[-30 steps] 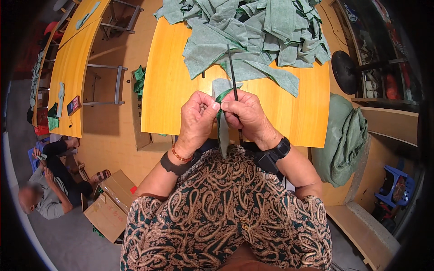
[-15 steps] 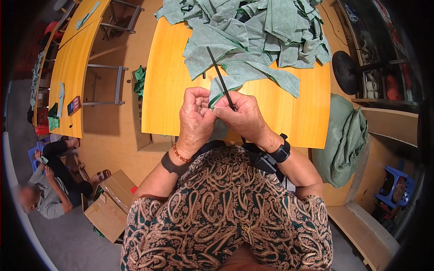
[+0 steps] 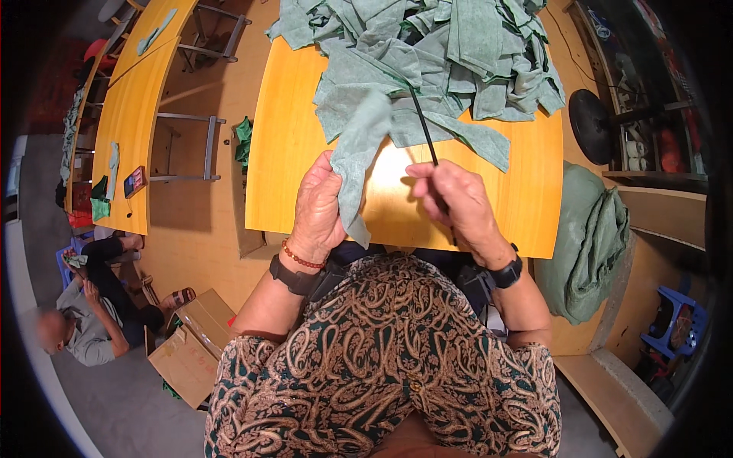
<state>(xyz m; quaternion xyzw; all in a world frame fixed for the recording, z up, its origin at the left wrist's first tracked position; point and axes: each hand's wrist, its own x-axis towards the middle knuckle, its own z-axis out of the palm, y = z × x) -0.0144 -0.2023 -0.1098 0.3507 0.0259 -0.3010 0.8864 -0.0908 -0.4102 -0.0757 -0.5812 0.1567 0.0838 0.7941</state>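
Observation:
A narrow grey-green fabric piece (image 3: pixel 358 153) hangs from my left hand (image 3: pixel 318 204), pinched between thumb and fingers. Its upper end stands out over the table, and its pointed lower end dangles near the table's front edge. My right hand (image 3: pixel 463 204), a little blurred, is closed around a thin black rod (image 3: pixel 422 122), apart from the cloth. The rod points up and away toward a heap of similar grey-green fabric pieces (image 3: pixel 473 53) with darker green edges. One more loose strip (image 3: pixel 477 141) sticks out from the heap's near side on the yellow table (image 3: pixel 489 206).
A large green sack (image 3: pixel 580 252) stands right of the table. Farther right are a black round stand base (image 3: pixel 589 126) and a blue stool (image 3: pixel 673 320). At left, a cardboard box (image 3: pixel 191 343) sits near a seated person (image 3: pixel 95 305); another yellow table (image 3: pixel 134 99) carries a phone (image 3: pixel 134 181).
My hands have moved apart. The fabric piece has come away from the rod and stays in my left hand, while my right hand has drawn the rod to the right.

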